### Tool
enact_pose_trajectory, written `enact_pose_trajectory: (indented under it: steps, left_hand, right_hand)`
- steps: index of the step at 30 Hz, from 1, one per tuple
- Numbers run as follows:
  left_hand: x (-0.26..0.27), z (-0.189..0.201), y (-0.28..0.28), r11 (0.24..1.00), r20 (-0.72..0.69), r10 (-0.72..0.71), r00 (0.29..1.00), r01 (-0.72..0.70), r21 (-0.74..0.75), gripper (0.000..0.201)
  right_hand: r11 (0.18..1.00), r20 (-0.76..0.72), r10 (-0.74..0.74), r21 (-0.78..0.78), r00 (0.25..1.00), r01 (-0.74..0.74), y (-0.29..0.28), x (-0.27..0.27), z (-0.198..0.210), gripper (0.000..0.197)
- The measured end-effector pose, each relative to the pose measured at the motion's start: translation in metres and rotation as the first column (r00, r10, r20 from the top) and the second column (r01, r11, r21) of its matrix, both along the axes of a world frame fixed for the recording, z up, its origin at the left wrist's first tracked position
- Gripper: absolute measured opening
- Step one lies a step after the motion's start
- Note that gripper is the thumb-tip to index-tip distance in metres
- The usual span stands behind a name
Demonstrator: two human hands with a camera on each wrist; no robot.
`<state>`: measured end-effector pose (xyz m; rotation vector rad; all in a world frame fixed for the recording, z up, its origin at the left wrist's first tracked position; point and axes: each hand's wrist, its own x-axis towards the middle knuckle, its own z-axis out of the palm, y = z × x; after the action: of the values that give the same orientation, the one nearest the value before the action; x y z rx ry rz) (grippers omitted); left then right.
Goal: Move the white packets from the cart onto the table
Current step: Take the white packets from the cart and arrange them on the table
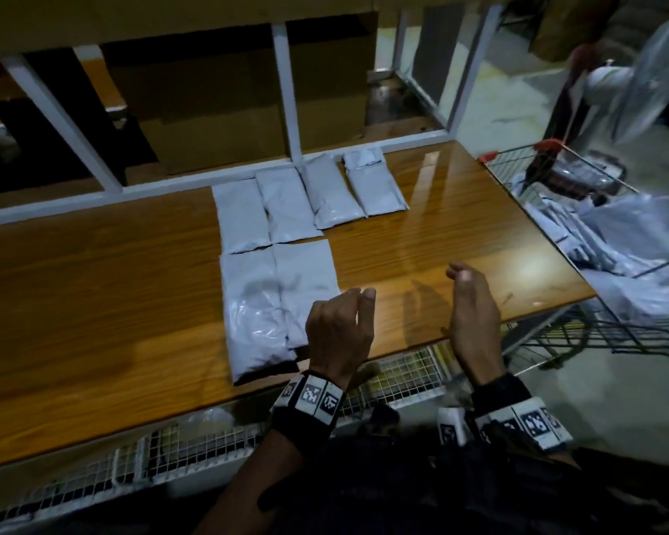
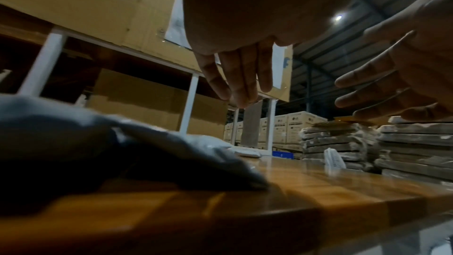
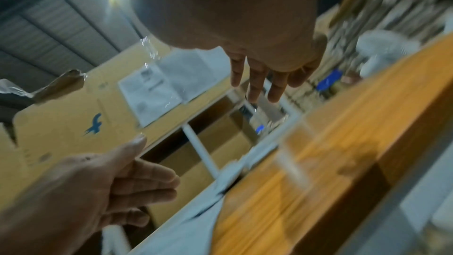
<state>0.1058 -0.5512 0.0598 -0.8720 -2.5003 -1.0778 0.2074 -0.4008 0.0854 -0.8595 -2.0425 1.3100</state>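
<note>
Six white packets [image 1: 275, 241] flat on the wooden table [image 1: 93, 303]: four side by side in a back row against the white rail, two larger ones in front of them, edges touching. Nearest front packet [image 1: 255, 314] reaching almost to the table's near edge, its plastic wrinkled and glossy. More white packets [image 1: 615, 241] heaped in the wire cart [image 1: 557, 160] at the table's right end, blurred, count not readable. Left hand [image 1: 338, 334] raised above the near right corner of the front pair, fingers loosely bent and pointing down, empty; from the left wrist view its fingers [image 2: 239, 77] hanging clear above the tabletop, touching nothing, with a packet [image 2: 98, 143] bulking dark and out of focus just below and to the left. Right hand [image 1: 474, 314] beside it over bare wood near the table's front edge, palm turned inward towards the left hand, fingers relaxed and slightly curved, holding nothing; in the right wrist view, fingers [image 3: 255, 82] extended, tabletop streaked by motion blur. Both hands near each other but apart, neither in contact with a packet. Behind the table, a white frame [image 1: 286, 94] with cardboard boxes [image 1: 217, 121] stacked beyond it; at upper right, a pedestal fan [image 1: 642, 86], blurred.
</note>
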Motion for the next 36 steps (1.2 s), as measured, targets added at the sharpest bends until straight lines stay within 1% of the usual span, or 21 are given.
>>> enact_pose_trajectory:
  steps: [2,4,6,8,11,14,18,22,25,27,29,31,33,36]
  left_hand:
    - [0.008,0.004,0.019,0.998,-0.023,-0.062,0.998,0.062,0.008,0.052]
    - [0.016,0.008,0.038,0.991,-0.052,-0.129,0.990,0.130,0.021,0.049]
    - [0.022,0.011,0.059,0.983,-0.074,-0.181,0.981,0.184,0.029,0.043]
    - [0.032,0.012,0.083,0.978,-0.093,-0.202,0.975,0.205,0.026,0.037]
    - [0.050,0.015,0.127,0.980,-0.103,-0.191,0.976,0.195,0.029,0.029]
    - [0.071,0.015,0.176,0.975,-0.118,-0.206,0.971,0.214,0.054,0.029]
    - [0.100,0.017,0.232,0.969,-0.053,-0.233,0.971,0.237,0.072,0.028]
    - [0.116,0.013,0.271,0.960,-0.051,-0.277,0.960,0.278,0.026,0.028]
    - [0.114,0.012,0.291,0.957,-0.044,-0.289,0.956,0.290,0.008,0.029]
    - [0.108,0.015,0.305,0.958,-0.040,-0.286,0.957,0.287,0.007,0.026]
    - [0.098,0.017,0.321,0.960,-0.011,-0.280,0.960,0.280,0.009,0.022]
    - [0.086,0.015,0.341,0.959,0.047,-0.285,0.957,0.285,0.010,0.028]
    - [0.072,0.013,0.365,0.941,0.105,-0.336,0.936,0.337,-0.001,0.031]
    - [0.054,0.015,0.405,0.885,0.159,-0.457,0.875,0.465,-0.014,0.029]
  right_hand:
    - [0.988,0.034,-0.005,0.157,0.999,0.000,0.021,0.013,-0.004,0.045]
    - [0.948,0.104,-0.001,0.318,0.995,-0.032,0.045,0.025,-0.009,0.044]
    - [0.927,0.165,-0.007,0.371,0.986,-0.055,0.070,0.036,-0.011,0.045]
    - [0.924,0.174,-0.008,0.378,0.985,-0.059,0.098,0.047,-0.010,0.047]
    - [0.921,0.163,0.014,0.382,0.986,-0.076,0.141,0.064,-0.007,0.044]
    - [0.923,0.148,0.026,0.377,0.989,-0.081,0.183,0.082,-0.006,0.041]
    - [0.945,0.118,0.011,0.324,0.993,-0.049,0.225,0.112,-0.013,0.040]
    - [0.956,0.074,-0.013,0.295,0.997,-0.009,0.251,0.136,-0.018,0.034]
    - [0.962,0.069,-0.031,0.273,0.997,0.012,0.268,0.141,-0.026,0.032]
    - [0.966,0.082,-0.067,0.253,0.994,0.044,0.284,0.142,-0.031,0.035]
    - [0.972,0.108,-0.088,0.226,0.990,0.062,0.299,0.143,-0.036,0.037]
    - [0.977,0.126,-0.109,0.194,0.986,0.083,0.314,0.144,-0.037,0.038]
    - [0.977,0.144,-0.135,0.183,0.980,0.107,0.330,0.144,-0.038,0.040]
    - [0.974,0.214,-0.176,0.181,0.961,0.139,0.359,0.144,-0.039,0.043]
